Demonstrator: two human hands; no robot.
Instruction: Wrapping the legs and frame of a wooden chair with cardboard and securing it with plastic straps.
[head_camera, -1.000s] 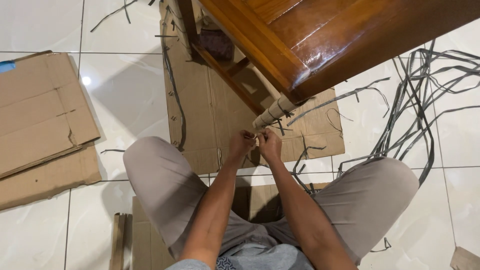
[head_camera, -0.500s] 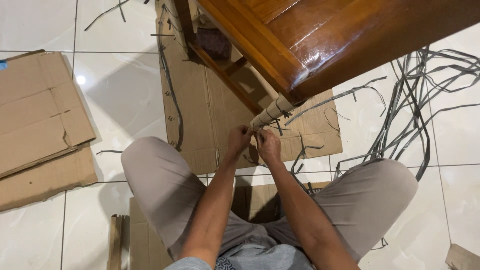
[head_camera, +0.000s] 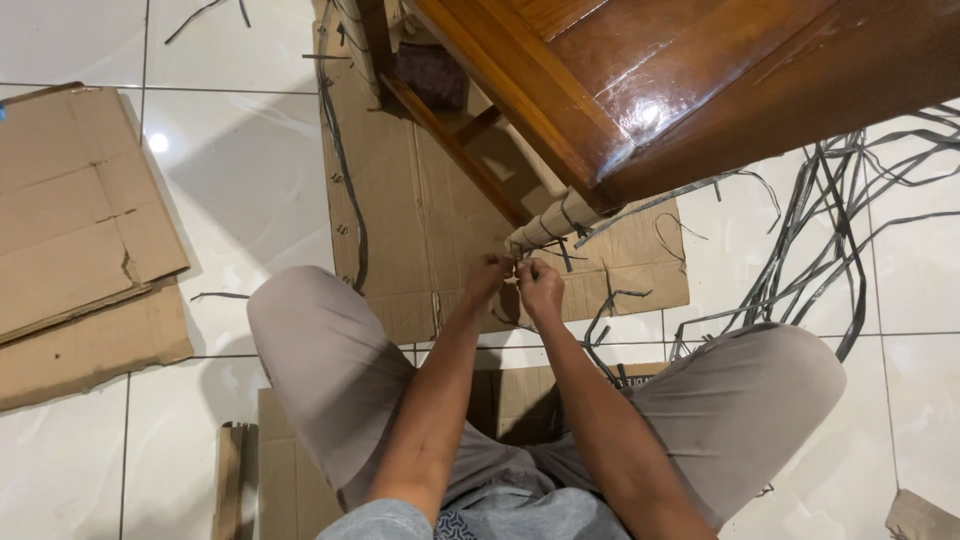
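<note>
From the head view, left hand (head_camera: 487, 272) and right hand (head_camera: 541, 283) meet, fingers pinched shut on a dark strap (head_camera: 527, 262) at the cardboard-wrapped leg (head_camera: 552, 223) under the wooden furniture (head_camera: 690, 80). A slipped pinch could loosen the wrapping, and a hard tug could tear it.

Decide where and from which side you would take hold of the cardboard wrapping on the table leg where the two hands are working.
Probably at the low free end of the cardboard wrapping, coming from below on the sitter's side, where the left hand and right hand meet. The tabletop overhangs the upper part, and the sleeve's edge lies exposed at that end.
</note>
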